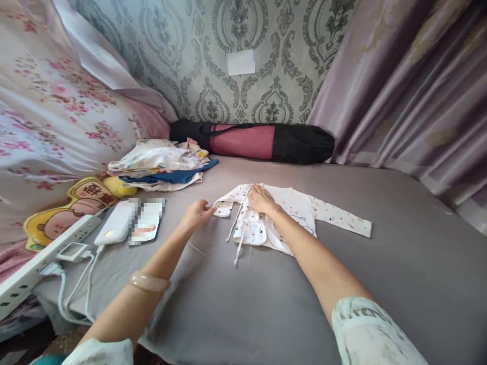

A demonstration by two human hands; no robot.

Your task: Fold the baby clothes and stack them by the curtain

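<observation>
A small white baby shirt point(291, 200) with a scattered print and tie strings lies spread on the grey sheet. Its right-hand sleeve stretches out flat, while the left-hand sleeve is bent downward. At that sleeve's cuff, my left hand point(197, 214) pinches the edge between thumb and fingers. My right hand point(262, 199) rests on the shirt's upper left front, its fingers drawn together and pressed to the cloth. The fingertips there are partly hidden. Several tie strings point(238, 248) hang past the hem onto the sheet.
Stacked clothes point(163, 162) lie at the back left. A red-and-black rolled bag point(243, 142) lies along the wall. To the left are a phone point(147, 223), a white power bank point(117, 223), a power strip point(49, 258) with cables, and a yellow cushion point(57, 218).
</observation>
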